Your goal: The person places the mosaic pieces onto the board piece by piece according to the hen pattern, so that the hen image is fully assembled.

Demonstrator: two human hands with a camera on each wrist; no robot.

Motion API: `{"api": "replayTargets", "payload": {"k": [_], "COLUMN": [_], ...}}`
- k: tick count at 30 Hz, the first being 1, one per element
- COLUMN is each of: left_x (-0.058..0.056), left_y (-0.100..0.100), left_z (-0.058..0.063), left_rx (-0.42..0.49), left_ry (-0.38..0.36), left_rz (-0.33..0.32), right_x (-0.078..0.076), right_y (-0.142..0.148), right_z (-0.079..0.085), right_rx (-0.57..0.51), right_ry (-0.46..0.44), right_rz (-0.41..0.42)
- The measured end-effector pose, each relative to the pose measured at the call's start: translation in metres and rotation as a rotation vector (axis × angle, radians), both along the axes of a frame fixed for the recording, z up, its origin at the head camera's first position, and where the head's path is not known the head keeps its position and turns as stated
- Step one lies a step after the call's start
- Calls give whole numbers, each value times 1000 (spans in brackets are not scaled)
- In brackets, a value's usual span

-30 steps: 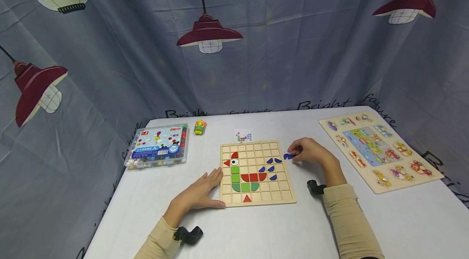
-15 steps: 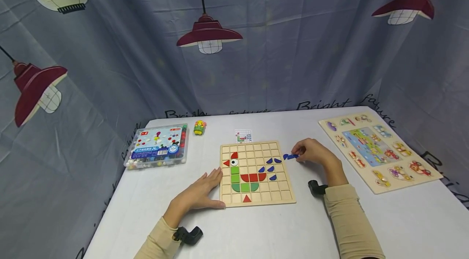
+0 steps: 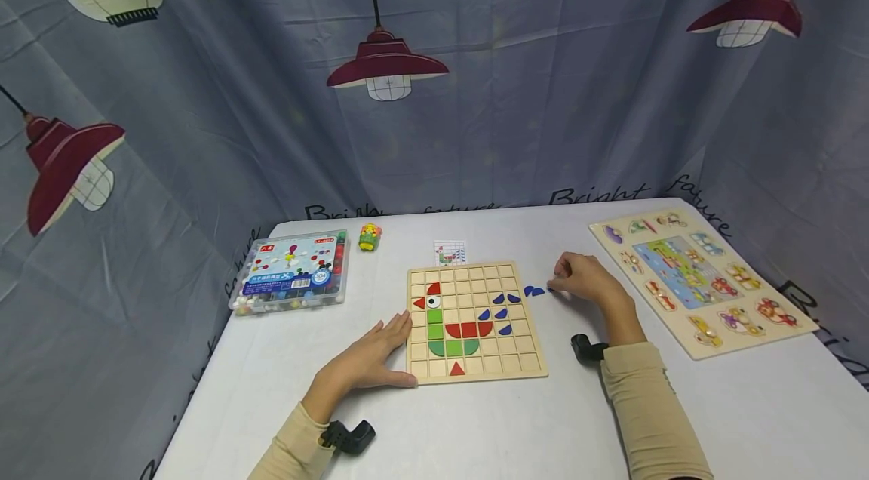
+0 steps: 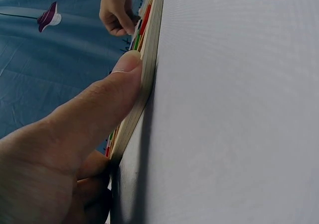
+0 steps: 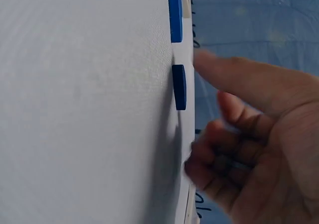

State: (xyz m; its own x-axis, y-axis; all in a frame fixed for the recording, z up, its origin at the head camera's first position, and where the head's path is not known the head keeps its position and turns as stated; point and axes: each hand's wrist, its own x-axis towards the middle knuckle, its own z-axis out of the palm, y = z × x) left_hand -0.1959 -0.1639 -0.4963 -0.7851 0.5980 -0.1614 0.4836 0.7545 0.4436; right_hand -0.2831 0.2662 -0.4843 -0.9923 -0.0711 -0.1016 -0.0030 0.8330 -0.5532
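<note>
A wooden grid board (image 3: 482, 287) bears red, green and blue pieces and a round eye piece (image 3: 433, 302) in a bird-like pattern. My left hand (image 3: 366, 357) lies along the board's left side, fingers straight and thumb (image 4: 107, 97) against its edge. Blue pieces (image 3: 538, 291) lie on the table just right of the board. Beside them is my right hand (image 3: 585, 280), its fingertips close to the table. In the right wrist view, one blue piece (image 5: 179, 87) stands apart from the others near the thumb, and nothing shows between the loosely bent fingers.
A small pattern card (image 3: 450, 253) lies behind the board. To the left are a clear-lidded box of coloured beads (image 3: 295, 272) and a small yellow-green figurine (image 3: 370, 237). A wooden picture puzzle (image 3: 702, 276) lies at the right.
My right hand has shifted right, away from the board, and its fingers have come off the blue pieces, which now show more fully. My left hand and the board have stayed put.
</note>
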Motion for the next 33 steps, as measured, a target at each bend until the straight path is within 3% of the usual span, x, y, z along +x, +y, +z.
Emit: {"api": "replayTargets", "payload": {"k": [5, 13, 25, 33], "left_x": [0, 0, 1, -1], "left_y": [0, 0, 0, 0], "left_z": [-1, 0, -1, -3], "left_rx": [2, -2, 1, 9], "left_ry": [-9, -9, -13, -8], "left_rz": [2, 7, 13, 10], "right_x": [4, 0, -2, -2], "right_y": [1, 3, 5, 6], "right_z": [-1, -1, -10, -10], "right_rx": [45, 28, -77, -79], "right_ry": [-105, -3, -4, -2], "right_rz": [-52, 29, -18, -8]}}
